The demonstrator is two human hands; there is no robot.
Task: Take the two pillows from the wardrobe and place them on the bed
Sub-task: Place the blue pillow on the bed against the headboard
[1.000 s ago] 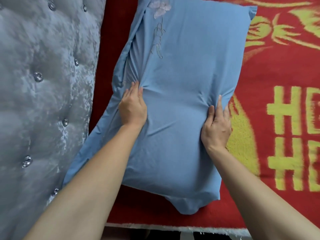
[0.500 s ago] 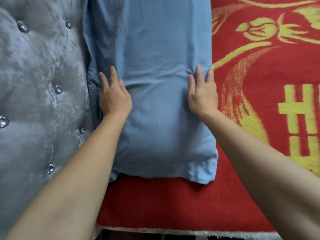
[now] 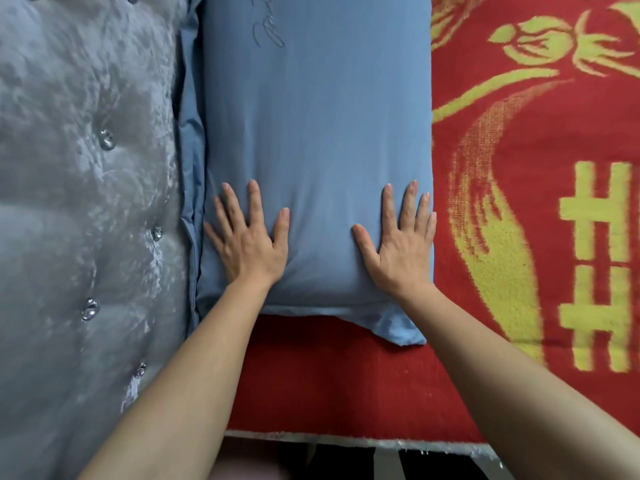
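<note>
A blue pillow [image 3: 318, 133] with grey embroidered script near its top lies flat on the bed's red blanket [image 3: 502, 161], its left edge against the headboard. My left hand [image 3: 249, 240] rests flat on the pillow's lower left part, fingers spread. My right hand [image 3: 401, 240] lies flat on the lower right part, fingers spread, close to the pillow's right edge. Neither hand grips the fabric. Only one pillow is in view.
A grey tufted headboard [image 3: 86, 202] with shiny buttons fills the left side. The red blanket carries yellow patterns [image 3: 595, 265] on the right. The bed's near edge [image 3: 346, 441] runs along the bottom, with dark floor below it.
The pillow was tilted and gripped in both hands; it now lies straight against the headboard. Both hands have let go of the fabric and spread flat, lower on the pillow.
</note>
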